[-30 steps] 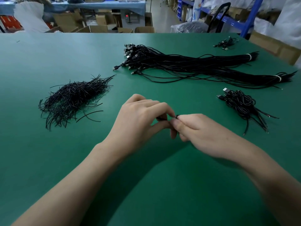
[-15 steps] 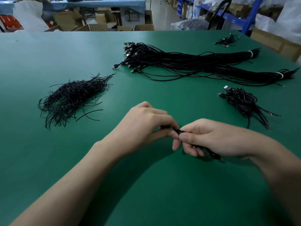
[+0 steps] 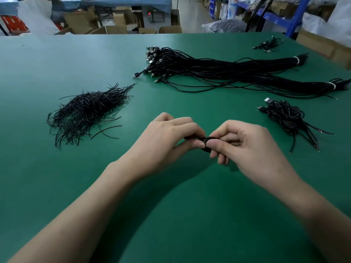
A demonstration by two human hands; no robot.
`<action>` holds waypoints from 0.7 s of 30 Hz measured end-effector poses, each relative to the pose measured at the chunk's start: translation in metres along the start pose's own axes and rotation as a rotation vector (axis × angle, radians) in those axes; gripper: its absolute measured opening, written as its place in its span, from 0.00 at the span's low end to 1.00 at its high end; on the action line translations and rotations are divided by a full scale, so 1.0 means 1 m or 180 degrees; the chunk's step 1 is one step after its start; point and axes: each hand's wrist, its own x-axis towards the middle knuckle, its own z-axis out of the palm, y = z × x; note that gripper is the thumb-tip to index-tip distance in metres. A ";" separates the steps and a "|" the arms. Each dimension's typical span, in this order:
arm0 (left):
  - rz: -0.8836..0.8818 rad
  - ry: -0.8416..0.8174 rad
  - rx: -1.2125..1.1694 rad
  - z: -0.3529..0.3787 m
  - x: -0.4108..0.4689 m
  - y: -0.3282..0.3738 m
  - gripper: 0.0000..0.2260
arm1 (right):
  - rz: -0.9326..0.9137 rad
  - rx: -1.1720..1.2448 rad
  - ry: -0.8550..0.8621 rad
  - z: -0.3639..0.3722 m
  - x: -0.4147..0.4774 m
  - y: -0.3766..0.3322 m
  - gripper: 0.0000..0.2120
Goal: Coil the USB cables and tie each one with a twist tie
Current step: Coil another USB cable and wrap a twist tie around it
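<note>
My left hand (image 3: 167,141) and my right hand (image 3: 245,147) meet over the middle of the green table (image 3: 57,59). Between their fingertips sits a small coiled black USB cable (image 3: 208,139), mostly hidden by fingers. Both hands pinch it from either side. A heap of black twist ties (image 3: 85,112) lies to the left. A long bundle of uncoiled black USB cables (image 3: 218,71) stretches across the back. At the right rests a small pile of coiled cables (image 3: 286,116).
Another small cable cluster (image 3: 267,45) lies at the table's far right corner. Cardboard boxes (image 3: 114,29) and blue shelving (image 3: 292,18) stand beyond the far edge.
My right hand has turned and lifted, fingers curling over the coil; the cable end that trailed under it is no longer seen. My left hand keeps its pinch.
</note>
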 end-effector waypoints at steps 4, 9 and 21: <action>-0.0099 -0.0178 -0.0262 0.006 -0.001 0.002 0.10 | 0.0087 -0.0058 0.0013 -0.002 0.000 0.004 0.05; -0.0075 -0.0113 -0.0219 0.008 -0.001 0.003 0.11 | 0.0282 -0.0031 -0.0231 -0.007 0.002 0.012 0.09; -0.0133 0.0039 -0.0419 0.011 -0.001 0.005 0.12 | 0.1029 0.0680 -0.1384 -0.008 -0.003 0.007 0.25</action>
